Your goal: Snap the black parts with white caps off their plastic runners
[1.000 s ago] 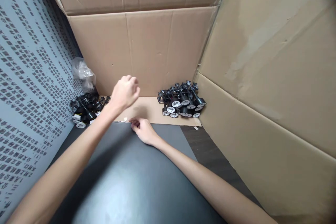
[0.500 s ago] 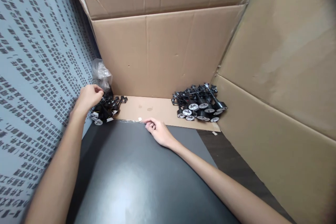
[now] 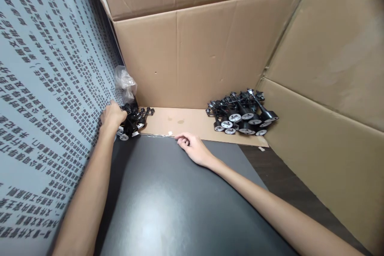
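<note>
My left hand [image 3: 113, 117] is at the left side of a small pile of black lamp-post-shaped pieces [image 3: 133, 121], close against the printed sheet. Its back faces me and hides most of its fingers, so any hold is not visible. My right hand [image 3: 195, 149] rests on the dark mat [image 3: 168, 192] by its far edge. The index finger reaches forward while the others curl loosely, and nothing shows between them. To the right, a larger heap of similar black lamp-post-shaped pieces [image 3: 240, 114] lies with round white-faced bases toward me.
Cardboard panels [image 3: 195, 56] wall the back and right, and a sheet with printed characters [image 3: 54, 100] lines the left. A clear plastic bag [image 3: 125, 82] stands behind the left pile. Along the back runs a flat cardboard strip [image 3: 180, 117] with a white scrap [image 3: 170, 133].
My left hand has lowered beside the left pile, and its fingers have turned out of sight. My right hand keeps its place on the mat. The whole view has shifted slightly.
</note>
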`<control>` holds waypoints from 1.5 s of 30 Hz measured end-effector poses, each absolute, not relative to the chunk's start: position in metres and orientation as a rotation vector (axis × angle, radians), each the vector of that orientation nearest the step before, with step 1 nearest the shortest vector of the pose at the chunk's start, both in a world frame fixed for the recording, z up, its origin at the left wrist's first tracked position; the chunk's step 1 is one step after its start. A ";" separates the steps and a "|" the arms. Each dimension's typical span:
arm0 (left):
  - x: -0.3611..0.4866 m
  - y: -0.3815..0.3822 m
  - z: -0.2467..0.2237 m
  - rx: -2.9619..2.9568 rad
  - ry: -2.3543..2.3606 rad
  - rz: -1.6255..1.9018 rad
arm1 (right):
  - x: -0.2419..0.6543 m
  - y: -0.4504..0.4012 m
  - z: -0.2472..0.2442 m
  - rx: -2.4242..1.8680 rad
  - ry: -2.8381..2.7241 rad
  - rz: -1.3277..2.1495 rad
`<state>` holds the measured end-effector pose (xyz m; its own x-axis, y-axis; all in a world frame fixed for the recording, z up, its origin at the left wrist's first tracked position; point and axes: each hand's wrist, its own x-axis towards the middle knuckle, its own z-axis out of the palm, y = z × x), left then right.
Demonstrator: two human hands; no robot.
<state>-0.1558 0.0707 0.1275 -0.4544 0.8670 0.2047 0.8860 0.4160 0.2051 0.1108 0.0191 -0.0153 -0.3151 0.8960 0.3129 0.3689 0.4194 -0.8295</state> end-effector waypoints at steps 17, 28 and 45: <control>-0.152 0.078 0.109 -1.655 -2.577 -0.310 | 0.110 0.019 -0.016 -1.066 -1.894 0.809; -0.152 0.083 0.102 -1.559 -2.549 -0.418 | 0.111 0.017 -0.015 -1.064 -1.922 0.780; -0.120 0.079 0.129 -2.076 -2.321 -1.807 | 0.114 0.027 -0.018 -0.928 -1.393 1.299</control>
